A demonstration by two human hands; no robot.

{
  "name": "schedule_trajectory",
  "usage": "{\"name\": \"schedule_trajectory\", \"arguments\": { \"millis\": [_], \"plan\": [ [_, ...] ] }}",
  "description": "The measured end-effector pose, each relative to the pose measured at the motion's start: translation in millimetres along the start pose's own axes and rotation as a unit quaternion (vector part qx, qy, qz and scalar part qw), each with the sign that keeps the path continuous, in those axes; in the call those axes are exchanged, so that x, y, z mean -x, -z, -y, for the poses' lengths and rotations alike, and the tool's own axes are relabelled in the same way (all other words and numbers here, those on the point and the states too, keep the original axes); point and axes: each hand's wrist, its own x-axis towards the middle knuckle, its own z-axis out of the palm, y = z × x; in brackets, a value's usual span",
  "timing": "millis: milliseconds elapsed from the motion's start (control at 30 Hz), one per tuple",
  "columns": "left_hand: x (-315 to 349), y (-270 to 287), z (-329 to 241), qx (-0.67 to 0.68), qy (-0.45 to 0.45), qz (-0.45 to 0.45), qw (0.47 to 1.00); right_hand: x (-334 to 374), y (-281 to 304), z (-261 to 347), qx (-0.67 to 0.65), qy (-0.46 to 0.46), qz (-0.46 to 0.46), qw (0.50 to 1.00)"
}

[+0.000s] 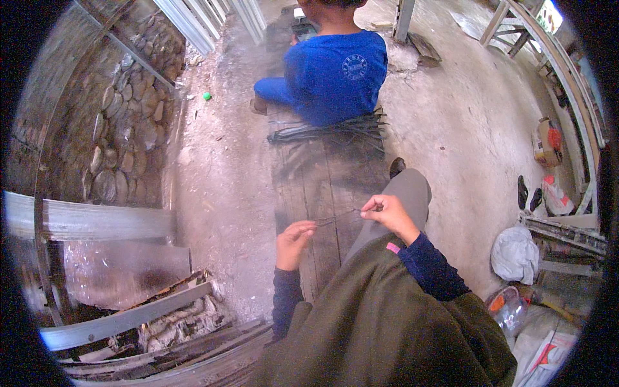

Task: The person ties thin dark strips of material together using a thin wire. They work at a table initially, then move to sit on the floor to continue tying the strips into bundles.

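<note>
A thin dark strand (336, 218), too fine to tell whether wire or fibre, stretches between my two hands above a wooden bench. My left hand (296, 242) pinches one end with its fingertips pressed together. Slightly farther off and to the right, my right hand (389, 215) grips the other end between thumb and fingers, over my trouser leg. On the far part of the bench (300, 193) lies a bundle of dark thin strips (322, 131), apart from both hands.
A person in blue (338, 77) sits at the bench's far end, back to me. A stone wall (122, 135) and metal rails (97, 218) stand left. A white sack (515, 255), black sandals (529, 195) and a cardboard box (547, 143) lie right. A green ball (207, 96) rests on the floor.
</note>
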Motion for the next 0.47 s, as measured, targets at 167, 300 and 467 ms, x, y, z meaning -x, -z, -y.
{"name": "schedule_trajectory", "arguments": {
  "millis": [167,300,467],
  "plan": [
    [-1.8,8.6,12.9,-0.026,0.096,-0.086,0.991,8.5,-4.0,7.0,-0.008,-0.006,0.075,0.997],
    [-9.0,5.4,24.9,-0.109,0.068,-0.144,0.981,18.4,-19.3,15.7,0.116,0.037,0.073,0.99],
    [-15.5,7.1,58.1,-0.083,0.045,-0.155,0.983,33.8,-36.9,31.8,0.237,0.064,0.135,0.96]
  ]
}}
